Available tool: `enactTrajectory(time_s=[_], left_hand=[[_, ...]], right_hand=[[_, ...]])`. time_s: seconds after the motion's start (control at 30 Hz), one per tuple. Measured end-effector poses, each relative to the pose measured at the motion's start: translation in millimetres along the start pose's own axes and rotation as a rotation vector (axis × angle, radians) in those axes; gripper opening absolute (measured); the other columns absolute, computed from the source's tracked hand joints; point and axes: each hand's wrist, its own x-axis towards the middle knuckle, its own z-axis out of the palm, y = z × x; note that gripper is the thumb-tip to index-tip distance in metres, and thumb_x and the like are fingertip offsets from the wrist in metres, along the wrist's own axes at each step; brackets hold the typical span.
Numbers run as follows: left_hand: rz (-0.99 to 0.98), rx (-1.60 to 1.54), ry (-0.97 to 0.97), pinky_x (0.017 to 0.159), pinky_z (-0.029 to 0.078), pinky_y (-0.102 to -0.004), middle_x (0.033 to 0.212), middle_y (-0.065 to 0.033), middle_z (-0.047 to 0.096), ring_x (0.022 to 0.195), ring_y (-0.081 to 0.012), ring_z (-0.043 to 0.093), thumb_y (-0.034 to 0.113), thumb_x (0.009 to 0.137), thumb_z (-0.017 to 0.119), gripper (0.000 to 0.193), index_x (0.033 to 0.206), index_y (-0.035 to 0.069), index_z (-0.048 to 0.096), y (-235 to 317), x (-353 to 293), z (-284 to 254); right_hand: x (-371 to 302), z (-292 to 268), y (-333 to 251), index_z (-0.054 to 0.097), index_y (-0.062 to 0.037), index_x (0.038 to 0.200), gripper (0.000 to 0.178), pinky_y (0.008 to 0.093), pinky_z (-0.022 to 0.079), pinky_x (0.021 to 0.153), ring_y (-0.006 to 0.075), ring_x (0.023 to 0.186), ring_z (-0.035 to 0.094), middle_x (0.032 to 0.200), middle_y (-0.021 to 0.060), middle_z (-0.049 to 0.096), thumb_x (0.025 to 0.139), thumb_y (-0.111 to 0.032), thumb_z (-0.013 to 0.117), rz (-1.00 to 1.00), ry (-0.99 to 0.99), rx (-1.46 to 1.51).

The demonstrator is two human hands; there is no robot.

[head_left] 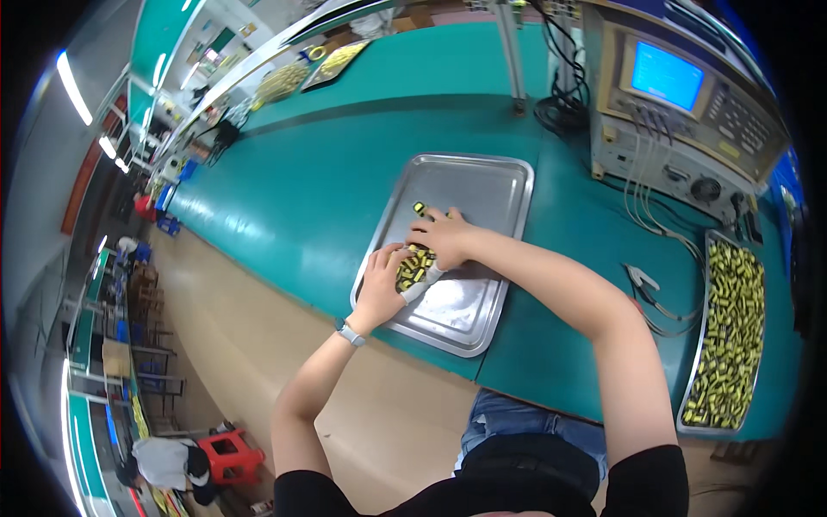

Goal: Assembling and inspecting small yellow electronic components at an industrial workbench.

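Observation:
A shallow silver metal tray (pixel 469 181) lies on the green bench in front of me. My left hand (pixel 382 286) and my right hand (pixel 446 239) cup a heap of small yellow-and-black coil components (pixel 415 267) from both sides, low over the tray. Their fingers curl around the heap. Something whitish (pixel 422 287) shows along its near side between my palms; I cannot make out whether it is a wrap or part of a container. One loose component (pixel 419 208) sits on the tray just beyond my right fingertips. A watch (pixel 350 333) circles my left wrist.
At the right, a long tray (pixel 730 336) is filled with similar components. Behind it stands a test instrument (pixel 680 95) with a lit blue screen, its cables and clip leads (pixel 642 277) trailing onto the bench. Another tray (pixel 336 65) lies far off. A person (pixel 164 465) is near a red stool (pixel 231 457).

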Motion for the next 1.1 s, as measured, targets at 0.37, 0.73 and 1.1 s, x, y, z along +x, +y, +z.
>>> enactTrajectory(time_s=[0.37, 0.73, 1.1], left_hand=[[-0.062, 0.178, 0.020, 0.098, 0.054, -0.0459, 0.127, -0.0142, 0.059, 0.118, -0.0369, 0.055, 0.045, 0.083, 0.079, 0.063, 0.137, 0.018, 0.063, 20, -14, 15], [-0.094, 0.201, 0.048, 0.086, 0.051, -0.0531, 0.116, -0.0181, 0.058, 0.108, -0.0382, 0.053, 0.067, 0.080, 0.075, 0.076, 0.139, 0.021, 0.064, 36, -5, 28], [-0.093, 0.147, 0.195, 0.075, 0.056, -0.0453, 0.112, -0.0167, 0.057, 0.108, -0.0385, 0.053, 0.038, 0.081, 0.076, 0.040, 0.111, 0.011, 0.069, 42, -4, 60]], right_hand=[[-58, 20, -15, 0.063, -0.0182, 0.137, 0.065, 0.0547, 0.038, 0.105, 0.0332, 0.134, 0.045, 0.140, 0.0122, 0.052, 0.077, -0.036, 0.078, -0.015, 0.174, -0.059], [-69, 16, 1, 0.063, -0.0155, 0.137, 0.059, 0.0524, 0.040, 0.102, 0.0344, 0.131, 0.045, 0.137, 0.0113, 0.052, 0.079, -0.019, 0.073, 0.039, 0.235, -0.108], [-78, 20, 3, 0.062, -0.0115, 0.128, 0.054, 0.0495, 0.044, 0.093, 0.0343, 0.114, 0.053, 0.115, 0.0117, 0.052, 0.077, -0.022, 0.072, 0.010, 0.309, -0.098]])
